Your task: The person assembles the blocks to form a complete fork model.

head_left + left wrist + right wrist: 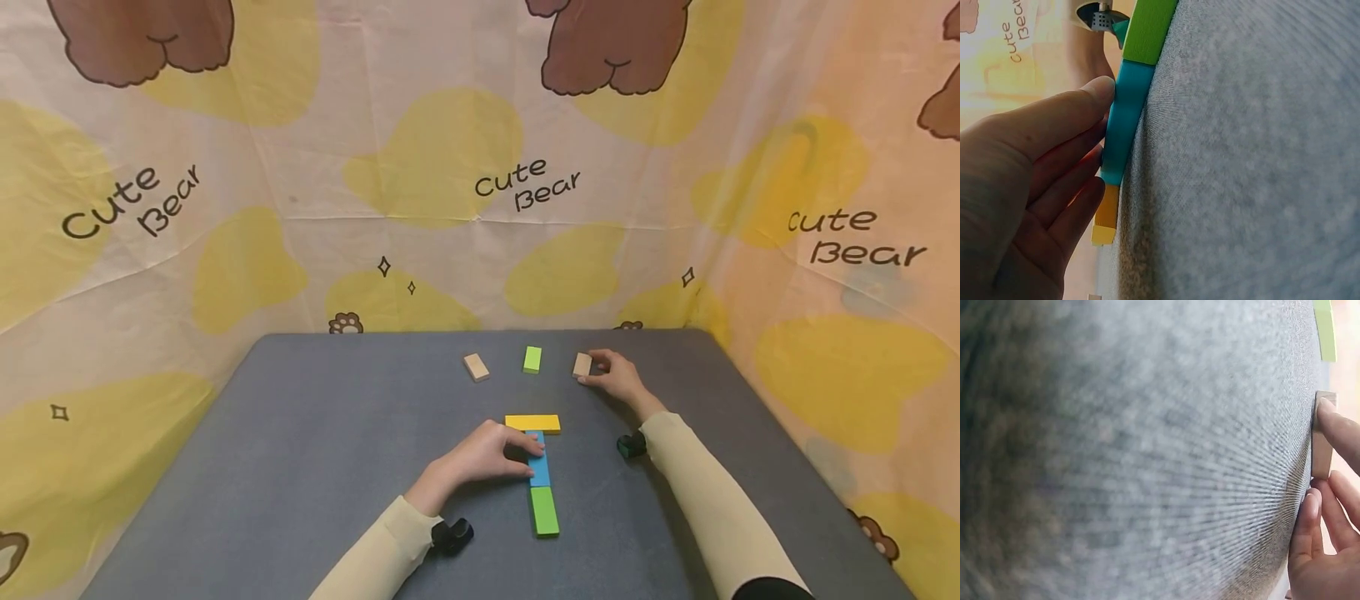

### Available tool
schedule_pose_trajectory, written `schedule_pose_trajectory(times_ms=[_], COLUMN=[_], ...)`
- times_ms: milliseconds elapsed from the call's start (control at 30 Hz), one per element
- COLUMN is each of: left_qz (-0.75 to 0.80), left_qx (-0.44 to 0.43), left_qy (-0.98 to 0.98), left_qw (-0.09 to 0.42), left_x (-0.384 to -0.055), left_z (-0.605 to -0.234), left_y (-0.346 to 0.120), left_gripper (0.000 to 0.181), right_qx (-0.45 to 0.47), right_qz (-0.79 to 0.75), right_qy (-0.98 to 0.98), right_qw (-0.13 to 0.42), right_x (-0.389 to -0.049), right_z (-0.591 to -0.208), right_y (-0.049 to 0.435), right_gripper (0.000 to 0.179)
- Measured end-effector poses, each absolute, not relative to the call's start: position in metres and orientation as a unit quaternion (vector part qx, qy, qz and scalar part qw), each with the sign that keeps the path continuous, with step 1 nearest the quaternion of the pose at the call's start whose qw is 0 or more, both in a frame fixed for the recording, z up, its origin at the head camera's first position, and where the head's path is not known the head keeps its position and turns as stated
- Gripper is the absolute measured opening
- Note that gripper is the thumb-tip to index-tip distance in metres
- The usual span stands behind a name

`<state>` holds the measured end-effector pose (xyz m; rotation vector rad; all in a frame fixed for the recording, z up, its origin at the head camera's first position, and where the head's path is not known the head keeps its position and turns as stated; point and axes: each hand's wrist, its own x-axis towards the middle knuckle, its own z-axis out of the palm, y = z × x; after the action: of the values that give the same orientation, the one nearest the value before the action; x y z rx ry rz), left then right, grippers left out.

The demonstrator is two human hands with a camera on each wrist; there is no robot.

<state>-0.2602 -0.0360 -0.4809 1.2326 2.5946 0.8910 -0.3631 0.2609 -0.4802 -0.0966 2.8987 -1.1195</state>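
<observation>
My left hand (pixel 491 450) rests its thumb and fingertips on the blue block (pixel 539 467), coming in from the left; the left wrist view shows the tips along the top of the blue block (pixel 1125 119). Below it a green block (pixel 544 512) lies end to end with it. Across its far end is a yellow block (pixel 532 422), making a T shape. Farther back on the right, my right hand (pixel 618 379) pinches a small plain wooden block (pixel 582 365), thumb at the near end and fingers at the far end. That wooden block (pixel 1322 453) lies on the table in the right wrist view.
A small light green block (pixel 532 359) and a second plain wooden block (pixel 476 367) lie toward the back of the grey table (pixel 337 458). A printed cloth (pixel 420 167) with bears and lettering stands around the back and sides.
</observation>
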Motion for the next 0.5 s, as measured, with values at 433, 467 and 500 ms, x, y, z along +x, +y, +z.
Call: schedule_pose_trajectory(times_ms=[433, 467, 500], left_qz=[0.297, 0.296, 0.297], left_qx=[0.408, 0.408, 0.408], left_qy=[0.861, 0.861, 0.861], left_qw=[0.066, 0.066, 0.066], left_x=[-0.2607, -0.2607, -0.261], left_z=[-0.4826, -0.4823, -0.4822], left_y=[-0.0363, -0.0361, -0.0359], left_gripper=[0.031, 0.031, 0.031], right_qx=[-0.019, -0.019, -0.017], right_qz=[-0.363, -0.362, -0.361], right_qy=[0.931, 0.932, 0.932], right_qw=[0.021, 0.02, 0.019], right_x=[-0.3645, -0.3647, -0.3647], right_z=[-0.4814, -0.4815, -0.4815], right_y=[0.2605, 0.2607, 0.2609], right_gripper=[0.066, 0.067, 0.066])
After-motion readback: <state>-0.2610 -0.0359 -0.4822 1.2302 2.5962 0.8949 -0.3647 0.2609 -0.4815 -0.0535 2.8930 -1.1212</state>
